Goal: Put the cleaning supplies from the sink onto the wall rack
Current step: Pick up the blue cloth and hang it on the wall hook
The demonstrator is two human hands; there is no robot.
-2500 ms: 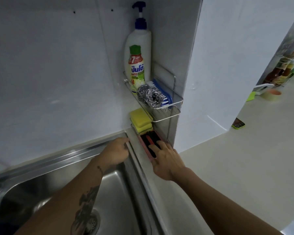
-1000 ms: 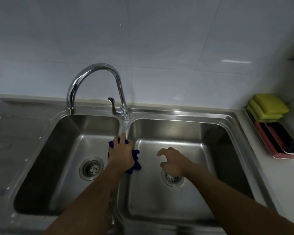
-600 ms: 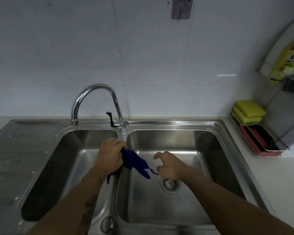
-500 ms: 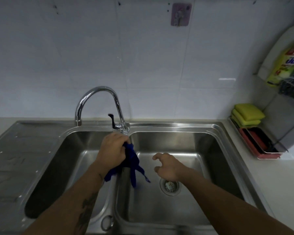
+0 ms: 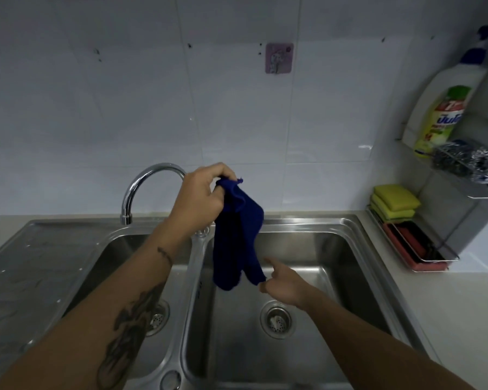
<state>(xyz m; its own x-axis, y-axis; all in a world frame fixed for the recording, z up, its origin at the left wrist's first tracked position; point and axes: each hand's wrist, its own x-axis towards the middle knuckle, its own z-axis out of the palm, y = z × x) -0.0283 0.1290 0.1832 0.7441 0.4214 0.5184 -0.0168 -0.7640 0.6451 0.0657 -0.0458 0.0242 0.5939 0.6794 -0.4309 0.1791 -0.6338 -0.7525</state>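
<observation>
1. The cloth (image 5: 238, 235) is dark blue and limp, bunched at its top corner and hanging in two long folds above the sink's right basin, in front of the tap's base.
2. The sink (image 5: 347, 237) is stainless steel with two basins, a drain in each, and a ribbed draining board on the left.
3. The wall rack (image 5: 462, 181) is a wire shelf fixed in the right corner above the bench; it holds a white dish soap bottle (image 5: 445, 108) standing upright, with a steel scourer (image 5: 462, 160) lying just beside it.
</observation>
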